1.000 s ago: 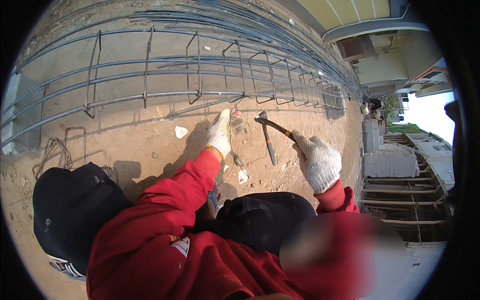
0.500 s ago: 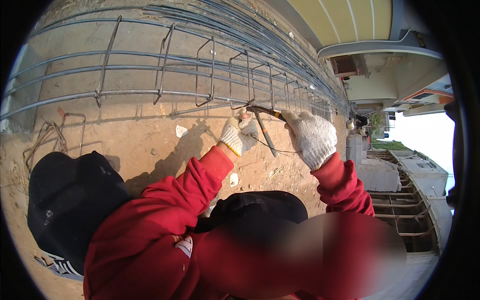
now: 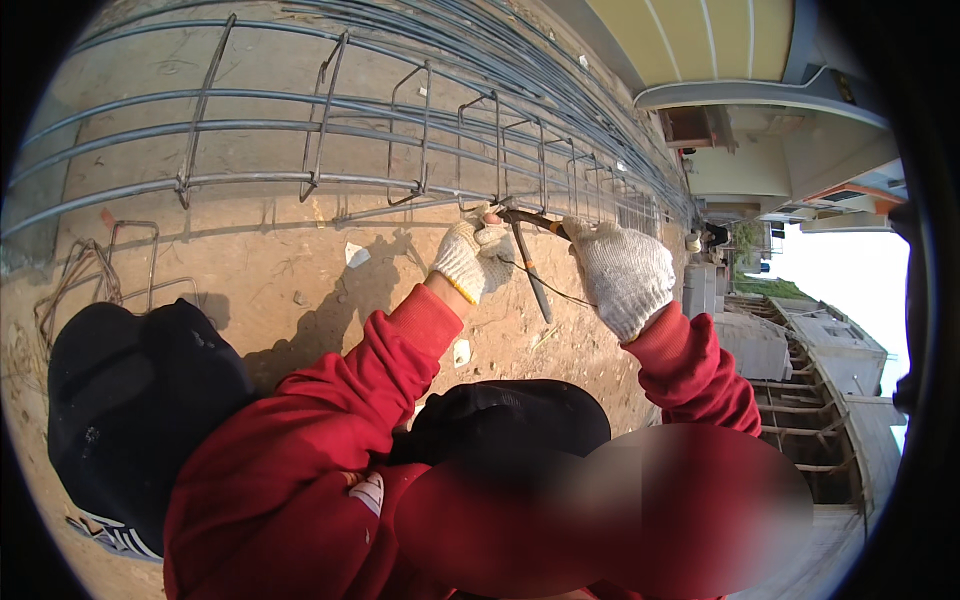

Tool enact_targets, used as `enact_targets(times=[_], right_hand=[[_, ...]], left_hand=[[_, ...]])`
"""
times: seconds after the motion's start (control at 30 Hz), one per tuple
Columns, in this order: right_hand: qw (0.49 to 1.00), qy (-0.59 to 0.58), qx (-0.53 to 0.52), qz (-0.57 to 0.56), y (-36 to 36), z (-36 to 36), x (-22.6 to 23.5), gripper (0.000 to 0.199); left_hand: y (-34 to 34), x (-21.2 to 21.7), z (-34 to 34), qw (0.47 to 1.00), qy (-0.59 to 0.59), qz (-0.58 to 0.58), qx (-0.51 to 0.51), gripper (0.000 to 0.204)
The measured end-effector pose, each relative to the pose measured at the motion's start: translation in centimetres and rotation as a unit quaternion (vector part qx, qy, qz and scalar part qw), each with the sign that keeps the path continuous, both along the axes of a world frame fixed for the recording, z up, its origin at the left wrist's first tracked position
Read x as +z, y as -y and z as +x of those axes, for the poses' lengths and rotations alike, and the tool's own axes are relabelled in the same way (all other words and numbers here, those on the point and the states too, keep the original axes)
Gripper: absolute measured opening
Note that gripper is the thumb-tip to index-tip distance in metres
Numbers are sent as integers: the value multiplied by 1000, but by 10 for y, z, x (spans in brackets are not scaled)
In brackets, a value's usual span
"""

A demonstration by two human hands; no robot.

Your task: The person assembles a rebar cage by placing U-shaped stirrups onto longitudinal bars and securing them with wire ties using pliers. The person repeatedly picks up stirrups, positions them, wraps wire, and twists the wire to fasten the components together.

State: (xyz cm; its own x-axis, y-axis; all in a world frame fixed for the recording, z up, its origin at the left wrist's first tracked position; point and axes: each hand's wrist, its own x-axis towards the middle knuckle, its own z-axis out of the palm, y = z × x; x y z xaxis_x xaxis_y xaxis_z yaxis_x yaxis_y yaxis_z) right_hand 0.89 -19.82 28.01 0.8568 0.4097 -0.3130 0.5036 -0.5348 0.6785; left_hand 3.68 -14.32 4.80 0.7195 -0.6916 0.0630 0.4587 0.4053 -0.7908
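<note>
A long rebar cage (image 3: 330, 140) lies on its side on the dirt. My left hand (image 3: 468, 258), in a white knit glove, is closed at a joint on the cage's lower bar (image 3: 300, 182), pinching a thin tie wire (image 3: 548, 288) that trails down to the right. My right hand (image 3: 626, 276), also gloved, grips one handle of a pair of pincers (image 3: 530, 262). The pincers' jaws sit at the same joint, and the other handle hangs down between my hands. Red sleeves cover both arms.
Loose bent stirrups (image 3: 95, 270) lie on the ground at the left. A bundle of straight bars (image 3: 500, 45) runs behind the cage. Paper scraps (image 3: 356, 254) dot the dirt (image 3: 270, 270). My dark-trousered knees (image 3: 130, 400) fill the lower left. Buildings and scaffolding (image 3: 800, 380) stand at the right.
Both hands have risen from above the ground to the cage's lower bar. The pincers, held out loosely before, now have their jaws at the joint.
</note>
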Motion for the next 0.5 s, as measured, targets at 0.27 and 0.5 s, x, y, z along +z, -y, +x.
enact_targets(times=[0.27,0.5], right_hand=[[997,-37,-56,-45,0,-4,-10,35],[999,-10,-33,-32,4,-2,-9,36]], left_hand=[[4,0,-2,1000,11,-6,6,27],[-4,-2,-1,995,33,79,-48,22]])
